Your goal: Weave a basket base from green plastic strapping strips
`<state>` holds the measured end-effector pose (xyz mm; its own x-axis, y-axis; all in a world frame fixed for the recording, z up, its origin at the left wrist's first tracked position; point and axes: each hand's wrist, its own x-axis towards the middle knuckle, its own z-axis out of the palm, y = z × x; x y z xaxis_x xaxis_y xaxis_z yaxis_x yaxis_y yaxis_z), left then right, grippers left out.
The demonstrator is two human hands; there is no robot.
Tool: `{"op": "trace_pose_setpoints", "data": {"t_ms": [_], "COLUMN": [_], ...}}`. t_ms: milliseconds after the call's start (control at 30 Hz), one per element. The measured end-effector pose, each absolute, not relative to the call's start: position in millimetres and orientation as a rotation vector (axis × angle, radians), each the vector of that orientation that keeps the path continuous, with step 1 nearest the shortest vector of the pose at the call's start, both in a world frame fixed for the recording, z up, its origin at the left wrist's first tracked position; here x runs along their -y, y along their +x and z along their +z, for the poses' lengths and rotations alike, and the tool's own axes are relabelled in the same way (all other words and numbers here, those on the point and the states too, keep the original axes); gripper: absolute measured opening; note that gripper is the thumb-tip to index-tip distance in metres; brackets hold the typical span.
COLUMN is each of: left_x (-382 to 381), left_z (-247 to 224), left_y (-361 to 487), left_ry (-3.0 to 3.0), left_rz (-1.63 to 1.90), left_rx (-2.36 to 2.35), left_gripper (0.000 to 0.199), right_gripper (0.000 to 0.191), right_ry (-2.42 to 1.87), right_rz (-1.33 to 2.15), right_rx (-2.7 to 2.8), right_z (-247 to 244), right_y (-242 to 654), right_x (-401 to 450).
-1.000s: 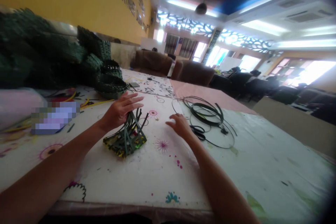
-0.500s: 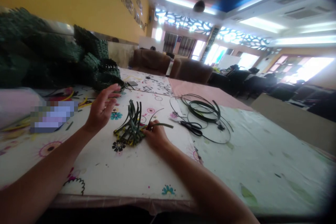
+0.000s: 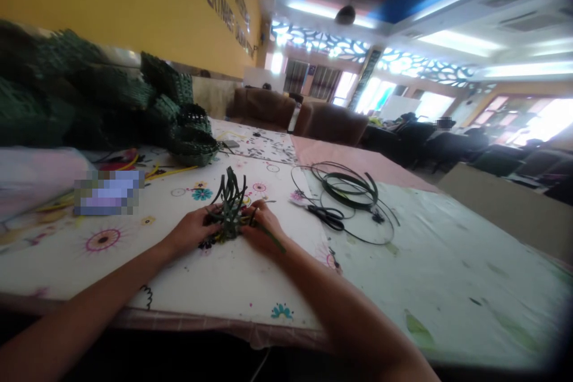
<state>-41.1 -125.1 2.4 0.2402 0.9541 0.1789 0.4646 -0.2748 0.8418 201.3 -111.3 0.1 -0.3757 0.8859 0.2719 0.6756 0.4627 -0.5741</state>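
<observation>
A small half-woven piece of dark green and yellow strips (image 3: 230,215) sits on the flowered tablecloth in front of me, its loose strip ends standing up. My left hand (image 3: 197,228) grips its left side, thumb toward me and fingers partly hidden behind the strips. On the other side my right hand (image 3: 261,224) holds the weave's right edge with bent fingers. One green strip end (image 3: 272,239) lies across the back of that hand and points toward my wrist.
Black-handled scissors (image 3: 326,216) lie to the right, beside a coil of dark green strip (image 3: 349,190). Dark green woven baskets (image 3: 107,89) are heaped at the back left, with a small round basket (image 3: 194,146) in front. A plastic bag (image 3: 40,176) rests at the left.
My left hand has come down from the raised, spread position at the left and taken hold of the woven piece. The piece's upright strips are drawn closer together. My right hand stays on it.
</observation>
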Motion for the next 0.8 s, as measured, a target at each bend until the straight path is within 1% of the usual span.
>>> {"op": "trace_pose_setpoints", "data": {"t_ms": [133, 300, 367, 433, 633, 700, 800], "left_x": [121, 120, 119, 117, 113, 114, 117], "left_z": [4, 1, -1, -3, -5, -4, -1], "left_y": [-40, -39, -38, -38, -42, -42, -39], "left_ry": [1.641, 1.528, 1.519, 1.507, 1.481, 1.471, 1.515], "left_rz": [0.96, 1.023, 1.009, 0.996, 1.068, 1.079, 1.081], "left_rx": [-1.147, -1.138, -1.125, -1.099, -1.097, -1.105, -1.12], "left_gripper": [0.053, 0.045, 0.043, 0.044, 0.043, 0.043, 0.042], "right_gripper": [0.034, 0.028, 0.021, 0.015, 0.019, 0.021, 0.022], "right_ry": [-1.343, -1.332, -1.32, -1.33, -1.335, -1.331, -1.345], "right_rz": [0.387, 0.033, -0.024, 0.031, 0.329, 0.359, 0.293], "right_rx": [2.215, 2.388, 2.391, 2.343, 2.025, 1.98, 2.032], "right_z": [1, 8, 9, 7, -2, -3, -1], "right_y": [196, 190, 187, 186, 188, 188, 187], "right_x": [112, 115, 117, 118, 114, 113, 114]}}
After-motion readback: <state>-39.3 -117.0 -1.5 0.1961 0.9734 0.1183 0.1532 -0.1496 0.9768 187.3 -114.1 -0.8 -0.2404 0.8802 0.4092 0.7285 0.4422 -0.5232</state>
